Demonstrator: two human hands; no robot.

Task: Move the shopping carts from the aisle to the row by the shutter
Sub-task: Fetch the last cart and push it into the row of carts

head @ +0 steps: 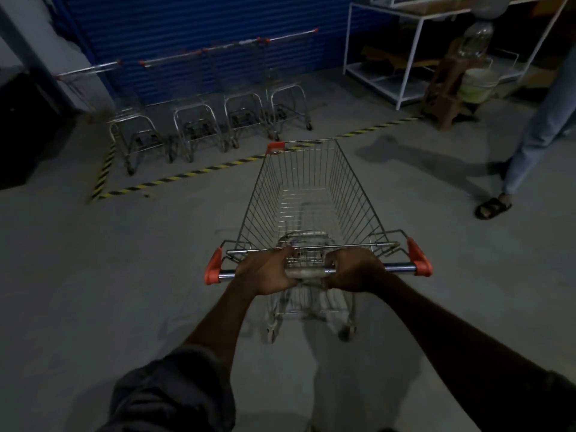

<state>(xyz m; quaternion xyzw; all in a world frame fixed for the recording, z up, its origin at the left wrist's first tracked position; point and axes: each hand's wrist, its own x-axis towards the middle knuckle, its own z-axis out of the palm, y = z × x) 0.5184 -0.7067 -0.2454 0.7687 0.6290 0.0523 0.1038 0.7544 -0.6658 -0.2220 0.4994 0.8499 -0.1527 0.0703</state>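
An empty wire shopping cart with orange corner caps stands on the concrete floor right in front of me. My left hand and my right hand both grip its metal handle bar, close together near the middle. The cart's nose points toward the blue shutter at the back. A row of several parked carts stands side by side against the shutter, behind a yellow-black floor stripe. To the right of that row there is open floor along the shutter.
A person in light trousers and black sandals stands at the right. White metal shelving and a wooden stool holding a bucket fill the back right corner. A dark object sits at the left wall.
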